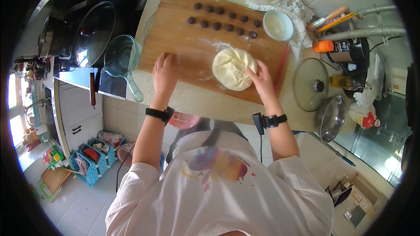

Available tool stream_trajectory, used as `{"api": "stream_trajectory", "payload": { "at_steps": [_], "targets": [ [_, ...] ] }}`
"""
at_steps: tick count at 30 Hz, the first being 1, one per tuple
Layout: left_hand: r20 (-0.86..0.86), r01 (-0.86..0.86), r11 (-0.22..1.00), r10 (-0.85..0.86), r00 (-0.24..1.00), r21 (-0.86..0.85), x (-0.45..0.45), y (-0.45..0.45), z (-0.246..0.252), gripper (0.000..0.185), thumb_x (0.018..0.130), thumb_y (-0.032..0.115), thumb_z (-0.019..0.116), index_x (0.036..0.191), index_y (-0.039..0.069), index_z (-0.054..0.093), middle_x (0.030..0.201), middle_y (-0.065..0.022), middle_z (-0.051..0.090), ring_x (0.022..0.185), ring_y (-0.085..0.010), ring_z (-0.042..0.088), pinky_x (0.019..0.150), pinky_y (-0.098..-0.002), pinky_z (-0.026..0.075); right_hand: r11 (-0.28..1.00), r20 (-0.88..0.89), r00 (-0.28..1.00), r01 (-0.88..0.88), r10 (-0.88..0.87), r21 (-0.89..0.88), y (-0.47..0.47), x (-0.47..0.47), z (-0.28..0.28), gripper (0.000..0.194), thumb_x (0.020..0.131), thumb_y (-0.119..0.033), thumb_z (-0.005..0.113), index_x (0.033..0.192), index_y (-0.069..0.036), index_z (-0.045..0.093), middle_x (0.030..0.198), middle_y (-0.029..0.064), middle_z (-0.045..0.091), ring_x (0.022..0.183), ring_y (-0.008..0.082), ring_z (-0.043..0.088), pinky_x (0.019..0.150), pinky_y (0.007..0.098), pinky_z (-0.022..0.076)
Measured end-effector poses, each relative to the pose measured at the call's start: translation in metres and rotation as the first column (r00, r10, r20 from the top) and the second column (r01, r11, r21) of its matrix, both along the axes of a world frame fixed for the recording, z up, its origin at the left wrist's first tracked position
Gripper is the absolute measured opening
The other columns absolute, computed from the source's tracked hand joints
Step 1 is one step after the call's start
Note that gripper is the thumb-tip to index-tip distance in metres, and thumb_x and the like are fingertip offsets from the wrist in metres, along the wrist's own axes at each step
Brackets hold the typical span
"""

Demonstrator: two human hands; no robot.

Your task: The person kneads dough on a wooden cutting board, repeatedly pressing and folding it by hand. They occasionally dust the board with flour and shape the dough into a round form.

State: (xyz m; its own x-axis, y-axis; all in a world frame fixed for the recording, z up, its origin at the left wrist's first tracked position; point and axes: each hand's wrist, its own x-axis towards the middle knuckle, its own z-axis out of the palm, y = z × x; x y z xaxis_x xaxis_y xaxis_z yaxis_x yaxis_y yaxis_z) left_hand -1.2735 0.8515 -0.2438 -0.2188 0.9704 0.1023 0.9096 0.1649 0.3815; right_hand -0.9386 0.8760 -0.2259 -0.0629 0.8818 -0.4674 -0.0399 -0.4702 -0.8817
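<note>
A round mass of pale dough point(233, 68) with a folded, wrinkled top lies on a floured wooden board point(193, 47). My right hand point(261, 75) touches the dough's right edge, thumb on its upper surface, the other fingers by its side. Flat on the board's front left edge rests my left hand point(164, 73), holding nothing. Small dark balls point(217, 25) stand in two rows across the back of the board. At the board's back right corner is a white bowl point(278, 25) of white powder, probably flour.
Left are a clear plastic dipper point(121, 55), a glass lid point(95, 34) and a black stove point(128, 3). On the right are another glass lid point(311, 85), a metal bowl point(331, 118), an oil bottle point(344, 82) and an orange-capped container point(323, 46). A lace cloth point(295, 16) lies behind.
</note>
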Motion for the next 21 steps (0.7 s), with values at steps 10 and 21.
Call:
{"api": "stream_trajectory", "payload": {
  "at_steps": [10,21],
  "targets": [
    [-0.144,0.077,0.994,-0.088,0.986,-0.079,-0.016,0.177,-0.009,0.052,0.082,0.006,0.056,0.133,0.009,0.05,0.14,-0.0174,0.048,0.13,-0.0375,0.044,0.105,-0.0458,0.04,0.698,0.821,0.558,-0.542,-0.116,0.468,-0.033,-0.044,0.025,0.06,0.075,-0.025,0.079,0.128,-0.007,0.055,0.135,0.013,0.051,0.124,0.0338,0.047,0.105,0.0452,0.0383],
    [-0.194,0.251,0.918,-0.318,0.928,-0.307,-0.037,0.302,-0.045,0.061,0.088,0.007,0.055,0.143,0.03,0.041,0.153,0.0017,0.035,0.143,-0.0255,0.028,0.107,-0.0589,0.034,0.764,0.899,0.432,-0.556,-0.071,0.327,-0.047,-0.069,0.013,0.089,0.066,-0.022,0.085,0.142,-0.005,0.04,0.146,0.0172,0.039,0.129,0.0329,0.045,0.106,0.0475,0.0379]
  ]
}}
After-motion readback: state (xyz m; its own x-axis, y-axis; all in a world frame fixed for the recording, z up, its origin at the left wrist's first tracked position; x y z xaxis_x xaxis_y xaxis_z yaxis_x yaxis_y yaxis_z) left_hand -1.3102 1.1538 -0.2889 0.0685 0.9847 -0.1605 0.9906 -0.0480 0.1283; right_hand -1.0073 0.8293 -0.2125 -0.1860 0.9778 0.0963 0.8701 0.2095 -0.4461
